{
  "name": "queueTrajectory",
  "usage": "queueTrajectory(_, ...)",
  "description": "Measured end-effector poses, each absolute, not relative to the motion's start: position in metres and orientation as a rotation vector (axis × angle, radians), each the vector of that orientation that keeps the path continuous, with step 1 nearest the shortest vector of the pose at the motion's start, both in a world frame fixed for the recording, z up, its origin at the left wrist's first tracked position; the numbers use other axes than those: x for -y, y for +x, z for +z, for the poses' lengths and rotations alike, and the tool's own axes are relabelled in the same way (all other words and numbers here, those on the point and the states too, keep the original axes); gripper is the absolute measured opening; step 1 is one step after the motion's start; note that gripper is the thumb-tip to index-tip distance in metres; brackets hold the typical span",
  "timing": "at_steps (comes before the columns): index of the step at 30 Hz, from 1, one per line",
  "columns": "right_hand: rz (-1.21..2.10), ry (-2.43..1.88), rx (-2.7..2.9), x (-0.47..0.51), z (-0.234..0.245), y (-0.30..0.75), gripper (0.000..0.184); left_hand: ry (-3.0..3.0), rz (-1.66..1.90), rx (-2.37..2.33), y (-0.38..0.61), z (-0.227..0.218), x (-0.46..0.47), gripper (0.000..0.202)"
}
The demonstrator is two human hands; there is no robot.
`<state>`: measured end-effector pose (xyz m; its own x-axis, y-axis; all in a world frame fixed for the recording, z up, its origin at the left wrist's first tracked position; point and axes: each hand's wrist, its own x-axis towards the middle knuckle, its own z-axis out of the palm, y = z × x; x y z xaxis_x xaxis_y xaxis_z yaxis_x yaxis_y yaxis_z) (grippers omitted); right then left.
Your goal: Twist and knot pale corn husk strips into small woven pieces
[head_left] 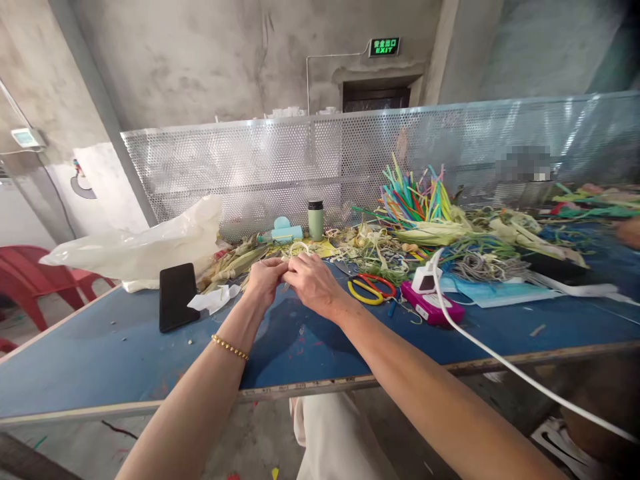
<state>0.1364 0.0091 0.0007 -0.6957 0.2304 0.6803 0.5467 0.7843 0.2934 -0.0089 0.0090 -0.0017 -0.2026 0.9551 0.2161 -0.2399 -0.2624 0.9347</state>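
Above the blue table, both of my hands meet with fingers closed in a pinch. My left hand, its wrist in a gold bead bracelet, touches the fingertips of my right hand. A pale, thin looped strip shows just beyond the fingers; it looks like plant fibre or husk. How each hand grips it is hidden by the fingers. To the right of my right hand lie scissors with a red and a yellow handle. Dried corn husks lie beyond my left hand.
A black phone and plastic bag lie left. Behind stand a green cup and colourful pipe cleaners. At right are a magenta box, white cable and blue mask. A perforated metal screen borders the back.
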Motion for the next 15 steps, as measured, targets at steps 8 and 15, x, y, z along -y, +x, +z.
queueTrajectory(8,-0.17,-0.607,2.09,-0.021,0.0,0.137,0.015,1.11,1.519,-0.985,-0.011,0.001,-0.007,0.03)
queueTrajectory(15,0.29,-0.857,1.776,-0.035,-0.001,0.139,0.02,1.234,1.426,-0.999,-0.014,0.005,-0.002,0.029)
